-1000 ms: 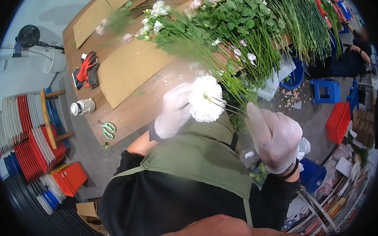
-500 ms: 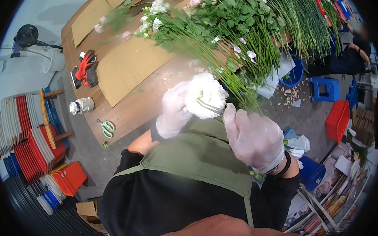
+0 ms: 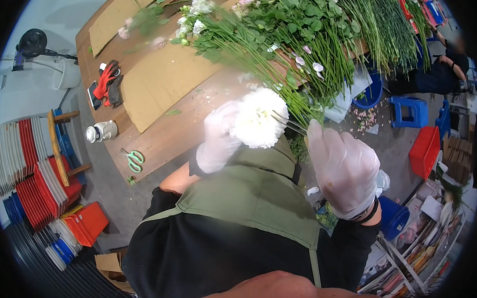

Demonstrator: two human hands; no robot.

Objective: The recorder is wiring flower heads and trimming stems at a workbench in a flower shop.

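Note:
A full, ruffled white flower (image 3: 261, 118) is held in front of my chest. Its stem is hidden. My left hand (image 3: 219, 136), in a pale translucent glove, is closed around the flower's left side and underside. My right hand (image 3: 343, 172), gloved the same way, pinches a pair of dark metal tweezers (image 3: 298, 128). The two slim prongs point left, and their tips lie at the flower's right edge. Whether the tips grip a petal is too small to tell.
Long-stemmed roses (image 3: 308, 19) and bundled green stems (image 3: 382, 33) cover the table's far side. Cardboard (image 3: 156, 87), red-black gloves (image 3: 109, 85), a phone (image 3: 94, 96), a white jar (image 3: 102, 131) and green-handled scissors (image 3: 136, 160) lie leftward. A blue stool (image 3: 409, 111) stands right; a person is beyond.
My right hand has moved right with the tweezers, drawing their tips from the flower's middle toward its right edge. My left hand and the flower have stayed nearly in place.

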